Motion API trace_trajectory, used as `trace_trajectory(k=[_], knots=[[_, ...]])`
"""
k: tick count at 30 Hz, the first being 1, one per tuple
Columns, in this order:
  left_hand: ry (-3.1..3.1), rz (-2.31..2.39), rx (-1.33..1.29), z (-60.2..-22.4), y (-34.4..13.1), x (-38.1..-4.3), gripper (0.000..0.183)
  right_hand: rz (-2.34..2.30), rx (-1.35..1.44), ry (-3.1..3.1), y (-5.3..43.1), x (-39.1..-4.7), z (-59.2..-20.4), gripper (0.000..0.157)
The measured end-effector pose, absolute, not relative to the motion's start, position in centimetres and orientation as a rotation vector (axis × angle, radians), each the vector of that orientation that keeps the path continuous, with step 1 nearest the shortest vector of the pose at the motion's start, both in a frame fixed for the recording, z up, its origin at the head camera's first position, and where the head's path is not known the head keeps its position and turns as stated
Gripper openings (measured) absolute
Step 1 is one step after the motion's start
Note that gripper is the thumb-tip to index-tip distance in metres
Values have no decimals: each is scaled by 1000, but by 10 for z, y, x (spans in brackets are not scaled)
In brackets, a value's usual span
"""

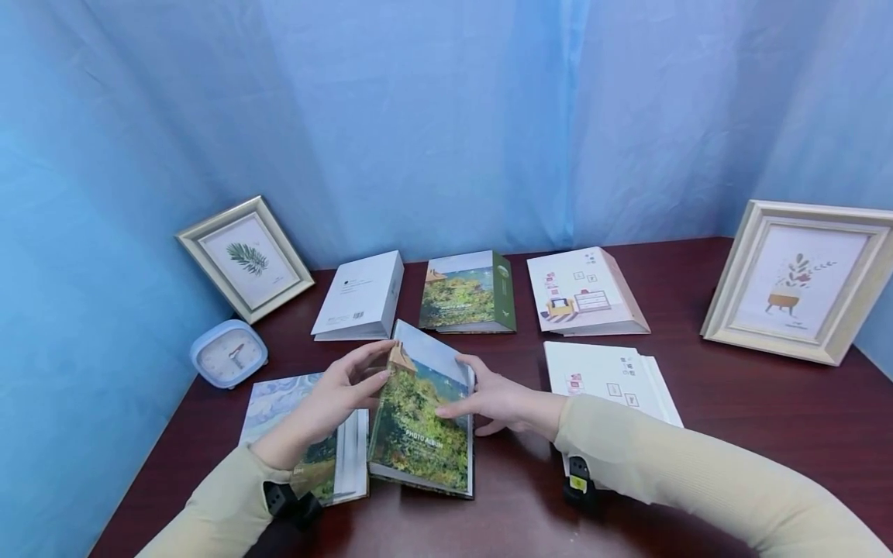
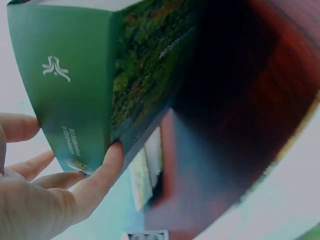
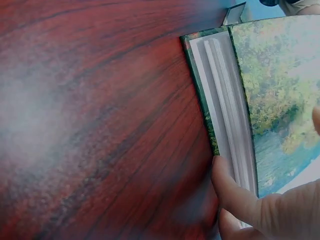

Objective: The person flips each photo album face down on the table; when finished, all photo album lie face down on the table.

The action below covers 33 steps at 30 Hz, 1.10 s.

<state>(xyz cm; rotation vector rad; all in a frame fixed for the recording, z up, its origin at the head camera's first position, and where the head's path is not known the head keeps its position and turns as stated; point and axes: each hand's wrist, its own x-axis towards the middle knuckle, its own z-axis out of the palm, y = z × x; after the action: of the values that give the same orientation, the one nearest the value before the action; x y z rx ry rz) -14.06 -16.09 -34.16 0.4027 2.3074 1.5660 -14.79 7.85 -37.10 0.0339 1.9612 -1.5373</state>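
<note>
Both hands hold a thick photo album (image 1: 425, 415) with a painted seaside-garden cover, tilted close over the front of the table. My left hand (image 1: 349, 391) grips it by the upper spine side; in the left wrist view the thumb lies at the cover edge and the fingers are across the green spine (image 2: 65, 75). My right hand (image 1: 502, 399) holds the opposite, page-edge side, thumb on the cover. In the right wrist view, fingers wrap the open edge beside the white pages (image 3: 225, 100). Under my left forearm lies another album (image 1: 279, 395) with a blue swirled cover.
Along the back stand a white album (image 1: 359, 294), a green-spined album (image 1: 460, 294) and a white album with furniture drawings (image 1: 586, 294). More white albums (image 1: 600, 368) lie under my right forearm. A blue clock (image 1: 230, 354) and two picture frames (image 1: 247, 260), (image 1: 795, 283) flank them.
</note>
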Motion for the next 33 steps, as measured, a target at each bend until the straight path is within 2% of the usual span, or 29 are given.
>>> trace_trajectory(k=[15, 24, 33], knots=[[2276, 1617, 473, -319, -148, -135, 50, -1566, -22, 1852, 78, -152, -359, 98], [2295, 1678, 479, -320, -137, -133, 45, -1552, -26, 1838, 81, -154, -353, 92], [2290, 1701, 506, -320, -129, -133, 43, -1563, -30, 1811, 86, -150, -337, 91]])
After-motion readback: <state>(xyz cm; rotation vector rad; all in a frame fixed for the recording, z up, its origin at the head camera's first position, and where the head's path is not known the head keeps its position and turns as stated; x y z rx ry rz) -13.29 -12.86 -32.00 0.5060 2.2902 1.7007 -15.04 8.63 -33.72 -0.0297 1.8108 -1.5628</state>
